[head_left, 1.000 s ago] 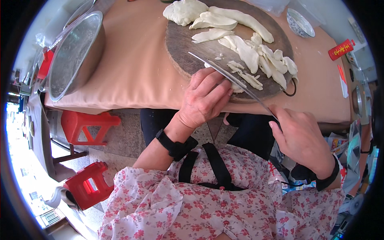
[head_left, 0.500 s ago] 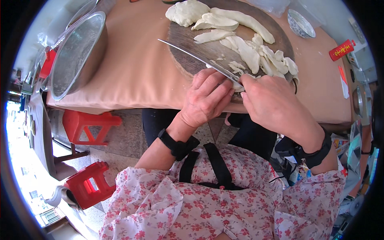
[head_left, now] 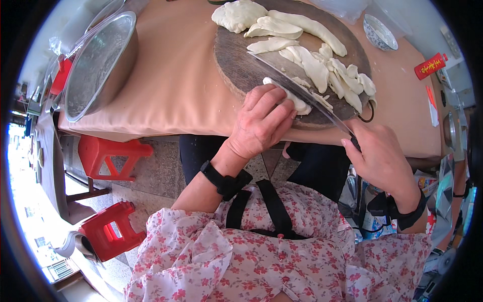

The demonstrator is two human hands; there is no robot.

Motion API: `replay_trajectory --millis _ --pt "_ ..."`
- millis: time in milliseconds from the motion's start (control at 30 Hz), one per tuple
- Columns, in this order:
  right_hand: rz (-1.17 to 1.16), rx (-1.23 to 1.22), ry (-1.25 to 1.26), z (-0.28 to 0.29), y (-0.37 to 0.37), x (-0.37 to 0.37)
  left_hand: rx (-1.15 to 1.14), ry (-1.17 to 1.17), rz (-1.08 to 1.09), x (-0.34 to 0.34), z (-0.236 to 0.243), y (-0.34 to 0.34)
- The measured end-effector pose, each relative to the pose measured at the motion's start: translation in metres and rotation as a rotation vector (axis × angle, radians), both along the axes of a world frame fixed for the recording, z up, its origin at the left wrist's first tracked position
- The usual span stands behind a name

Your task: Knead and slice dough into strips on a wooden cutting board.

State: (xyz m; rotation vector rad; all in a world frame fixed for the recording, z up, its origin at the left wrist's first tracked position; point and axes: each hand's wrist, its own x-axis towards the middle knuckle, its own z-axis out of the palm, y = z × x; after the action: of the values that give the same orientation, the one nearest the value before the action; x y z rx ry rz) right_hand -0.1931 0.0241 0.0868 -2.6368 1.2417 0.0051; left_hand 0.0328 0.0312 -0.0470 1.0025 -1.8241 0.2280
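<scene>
My right hand is wrapped round the dark handle of a long knife. The blade slants up and to the left over a round wooden cutting board, along the right side of a pale strip of dough. With curled fingers, my left hand holds that strip down at the board's near edge. Right of the blade lie several flat cut slices of dough. A long dough roll and a thick lump of dough rest at the far side.
On the cloth-covered table, a large metal basin stands at the left. A patterned bowl and a red cylindrical container are at the far right. Red plastic stools stand on the floor at the left.
My right hand has pulled the knife back toward the lower right, and its tip now lies over the board instead of past its left edge. My left hand stays on the strip.
</scene>
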Motion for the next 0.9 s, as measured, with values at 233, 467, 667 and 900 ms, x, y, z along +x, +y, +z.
replay_trajectory --millis 233,467,667,900 --pt "-0.019 0.047 -0.045 0.008 0.009 -0.004 -0.004 -0.006 0.011 0.001 -0.001 0.0" --pt "-0.015 0.054 0.01 0.013 0.018 -0.005 -0.022 -0.002 0.022 0.0 -0.001 -0.002" --pt "-0.014 0.082 0.023 0.015 0.023 -0.007 -0.01 -0.002 0.025 0.0 -0.001 -0.001" --pt "-0.023 0.116 0.055 0.019 0.025 -0.006 -0.005 -0.009 0.023 0.001 -0.002 -0.001"
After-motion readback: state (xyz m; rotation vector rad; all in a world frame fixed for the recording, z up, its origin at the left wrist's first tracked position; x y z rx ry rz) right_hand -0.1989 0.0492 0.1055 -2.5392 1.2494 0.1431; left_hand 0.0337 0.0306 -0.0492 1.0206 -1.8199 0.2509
